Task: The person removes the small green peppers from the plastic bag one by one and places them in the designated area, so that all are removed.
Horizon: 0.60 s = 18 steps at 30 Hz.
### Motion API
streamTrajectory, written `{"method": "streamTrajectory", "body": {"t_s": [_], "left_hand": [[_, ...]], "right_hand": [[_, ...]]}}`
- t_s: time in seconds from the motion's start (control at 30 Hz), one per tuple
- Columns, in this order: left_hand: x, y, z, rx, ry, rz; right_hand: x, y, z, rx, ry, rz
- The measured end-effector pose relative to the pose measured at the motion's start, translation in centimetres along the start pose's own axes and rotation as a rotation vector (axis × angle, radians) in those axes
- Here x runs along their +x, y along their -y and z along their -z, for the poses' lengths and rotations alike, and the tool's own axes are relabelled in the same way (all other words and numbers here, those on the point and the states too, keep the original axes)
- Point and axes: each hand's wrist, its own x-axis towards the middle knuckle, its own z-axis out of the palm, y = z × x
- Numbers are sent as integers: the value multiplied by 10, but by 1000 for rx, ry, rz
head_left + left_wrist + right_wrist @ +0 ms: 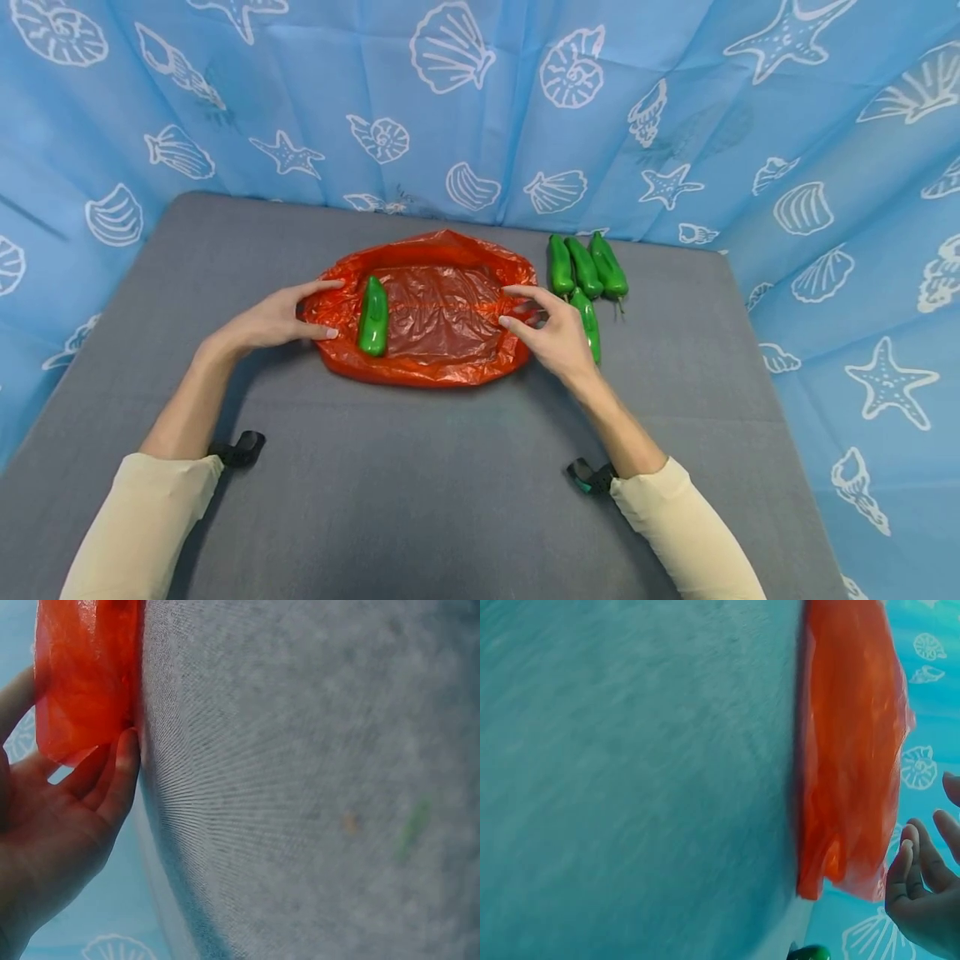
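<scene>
A red plastic bag (442, 371) lies spread on the grey table, its rim rolled up around a flattened middle. One green pepper (372, 317) lies inside near the left end. My left hand (273, 319) rests at that end, thumb and index finger spread apart over the rim; in the left wrist view its other fingers (124, 769) touch the bag from outside. Over the bag's right end is my right hand (551, 329), thumb and fingers apart with nothing between them. The right wrist view shows this hand (926, 889) beside the bag (851, 750), apart from it.
Several green peppers (587, 268) lie in a group at the back right; another pepper (587, 321) is partly hidden by my right hand. A blue shell-patterned curtain (480, 117) hangs along the far edge of the table (420, 483). Black bands (238, 450) circle both forearms.
</scene>
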Motion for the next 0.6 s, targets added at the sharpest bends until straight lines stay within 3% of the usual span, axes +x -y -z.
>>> {"method": "streamTrajectory", "body": {"t_s": [0.17,0.6], "left_hand": [[0,2,-1,1,3,4],[0,-1,0,-24,2,14]], "right_hand": [[4,-8,-10,13,39,-3],[10,4,-29,-7,72,20]]}}
